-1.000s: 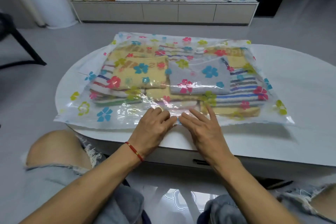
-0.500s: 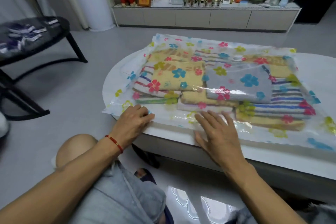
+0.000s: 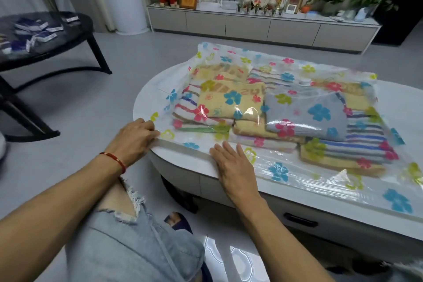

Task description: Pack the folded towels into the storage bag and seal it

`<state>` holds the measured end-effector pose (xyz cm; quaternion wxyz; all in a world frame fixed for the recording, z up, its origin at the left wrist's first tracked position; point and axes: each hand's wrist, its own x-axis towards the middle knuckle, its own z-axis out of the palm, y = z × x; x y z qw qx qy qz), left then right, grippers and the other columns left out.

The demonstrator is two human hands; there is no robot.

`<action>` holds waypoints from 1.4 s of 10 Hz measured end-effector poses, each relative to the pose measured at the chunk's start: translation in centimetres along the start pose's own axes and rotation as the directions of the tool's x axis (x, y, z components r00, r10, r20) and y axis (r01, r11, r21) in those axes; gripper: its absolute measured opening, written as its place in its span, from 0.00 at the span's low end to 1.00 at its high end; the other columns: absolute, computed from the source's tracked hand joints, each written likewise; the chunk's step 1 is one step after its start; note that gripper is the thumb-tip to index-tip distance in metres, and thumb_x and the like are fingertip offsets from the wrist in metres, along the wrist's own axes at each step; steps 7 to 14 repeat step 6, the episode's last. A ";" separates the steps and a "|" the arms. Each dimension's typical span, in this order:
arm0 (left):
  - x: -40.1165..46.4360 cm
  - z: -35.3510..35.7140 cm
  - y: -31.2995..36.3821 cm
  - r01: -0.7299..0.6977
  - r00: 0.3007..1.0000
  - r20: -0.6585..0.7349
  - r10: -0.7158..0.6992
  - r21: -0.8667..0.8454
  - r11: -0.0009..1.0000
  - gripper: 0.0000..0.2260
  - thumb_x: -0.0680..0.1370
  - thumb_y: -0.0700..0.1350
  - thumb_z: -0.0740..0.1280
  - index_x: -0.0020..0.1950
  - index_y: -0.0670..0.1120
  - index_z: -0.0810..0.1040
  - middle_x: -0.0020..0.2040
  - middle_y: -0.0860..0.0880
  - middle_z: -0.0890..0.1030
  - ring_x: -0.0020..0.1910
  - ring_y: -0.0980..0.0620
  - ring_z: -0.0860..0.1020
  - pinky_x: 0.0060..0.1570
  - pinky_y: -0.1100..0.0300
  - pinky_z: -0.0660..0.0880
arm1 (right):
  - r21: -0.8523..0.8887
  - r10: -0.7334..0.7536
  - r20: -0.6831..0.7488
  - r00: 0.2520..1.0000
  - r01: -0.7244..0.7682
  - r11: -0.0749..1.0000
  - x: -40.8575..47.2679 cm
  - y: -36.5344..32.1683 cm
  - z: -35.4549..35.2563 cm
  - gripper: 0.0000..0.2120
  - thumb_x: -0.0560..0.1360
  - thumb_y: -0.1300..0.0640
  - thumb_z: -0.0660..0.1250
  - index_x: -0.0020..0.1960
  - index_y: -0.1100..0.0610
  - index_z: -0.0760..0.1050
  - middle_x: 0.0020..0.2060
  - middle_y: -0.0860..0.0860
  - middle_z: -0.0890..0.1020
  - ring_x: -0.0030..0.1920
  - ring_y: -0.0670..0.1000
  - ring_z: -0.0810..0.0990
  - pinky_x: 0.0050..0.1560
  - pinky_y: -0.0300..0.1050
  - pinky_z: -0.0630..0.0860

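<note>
Storage bag (image 3: 286, 168): laid flat on the white bench (image 3: 183, 159), with its near edge along the bench's front rim.
Folded towels (image 3: 304, 114): all enclosed in the bag, stacked behind the seal strip.
Left hand (image 3: 134, 136): at the bag's near left corner; its fingers (image 3: 150, 126) are curled together and appear clamped on the seal strip.
Right hand (image 3: 233, 165): laid flat on the strip to the right of the left hand, fingers apart, nothing gripped.
Risk, seal gap: unpressed stretches of strip are likely to stay open.
Risk, wrinkling: the film right of the right hand is creased; a fold caught in the strip would probably leak.
Risk, slippage: the bag's corner overhangs the bench rim, so a sideways pull could drag the bag off.
</note>
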<state>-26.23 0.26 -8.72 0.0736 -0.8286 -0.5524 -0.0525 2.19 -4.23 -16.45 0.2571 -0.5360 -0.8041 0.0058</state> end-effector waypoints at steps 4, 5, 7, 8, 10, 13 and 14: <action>-0.1 1.4 -2.0 0.196 0.969 0.129 -0.210 0.114 0.974 0.05 0.74 0.36 0.67 0.44 0.41 0.82 0.42 0.41 0.80 0.46 0.37 0.79 0.41 0.49 0.75 | 0.071 0.006 -0.102 0.995 0.001 0.998 0.1 0.5 0.8 0.09 0.77 0.61 0.75 0.57 0.59 0.85 0.58 0.56 0.87 0.64 0.62 0.83 0.68 0.66 0.73; -0.1 1.4 -2.0 0.232 0.956 0.148 -0.252 0.139 0.963 0.06 0.76 0.39 0.66 0.42 0.41 0.82 0.40 0.40 0.80 0.43 0.36 0.79 0.40 0.49 0.74 | 0.084 -0.011 -0.118 0.993 0.021 0.996 -0.1 0.5 1.2 0.07 0.77 0.60 0.74 0.55 0.59 0.85 0.56 0.56 0.87 0.63 0.61 0.83 0.69 0.64 0.72; -0.3 1.7 -2.0 0.313 0.938 0.124 -0.323 0.095 0.945 0.07 0.77 0.43 0.66 0.46 0.42 0.82 0.45 0.40 0.82 0.47 0.36 0.79 0.43 0.49 0.77 | 0.115 0.008 -0.084 0.996 0.002 0.993 0.2 0.6 0.8 0.09 0.81 0.57 0.70 0.59 0.58 0.84 0.59 0.56 0.86 0.67 0.61 0.80 0.74 0.60 0.66; -0.3 1.7 -2.0 0.313 0.938 0.124 -0.323 0.095 0.945 0.07 0.77 0.43 0.66 0.46 0.42 0.82 0.45 0.40 0.82 0.47 0.36 0.79 0.43 0.49 0.77 | 0.115 0.008 -0.084 0.996 0.002 0.993 0.2 0.6 0.8 0.09 0.81 0.57 0.70 0.59 0.58 0.84 0.59 0.56 0.86 0.67 0.61 0.80 0.74 0.60 0.66; -0.3 1.7 -2.0 0.313 0.938 0.124 -0.323 0.095 0.945 0.07 0.77 0.43 0.66 0.46 0.42 0.82 0.45 0.40 0.82 0.47 0.36 0.79 0.43 0.49 0.77 | 0.115 0.008 -0.084 0.996 0.002 0.993 0.2 0.6 0.8 0.09 0.81 0.57 0.70 0.59 0.58 0.84 0.59 0.56 0.86 0.67 0.61 0.80 0.74 0.60 0.66; -0.3 1.7 -2.0 0.313 0.938 0.124 -0.323 0.095 0.945 0.07 0.77 0.43 0.66 0.46 0.42 0.82 0.45 0.40 0.82 0.47 0.36 0.79 0.43 0.49 0.77 | 0.115 0.008 -0.084 0.996 0.002 0.993 0.2 0.6 0.8 0.09 0.81 0.57 0.70 0.59 0.58 0.84 0.59 0.56 0.86 0.67 0.61 0.80 0.74 0.60 0.66; -0.3 1.7 -2.0 0.313 0.938 0.124 -0.323 0.095 0.945 0.07 0.77 0.43 0.66 0.46 0.42 0.82 0.45 0.40 0.82 0.47 0.36 0.79 0.43 0.49 0.77 | 0.115 0.008 -0.084 0.996 0.002 0.993 0.2 0.6 0.8 0.09 0.81 0.57 0.70 0.59 0.58 0.84 0.59 0.56 0.86 0.67 0.61 0.80 0.74 0.60 0.66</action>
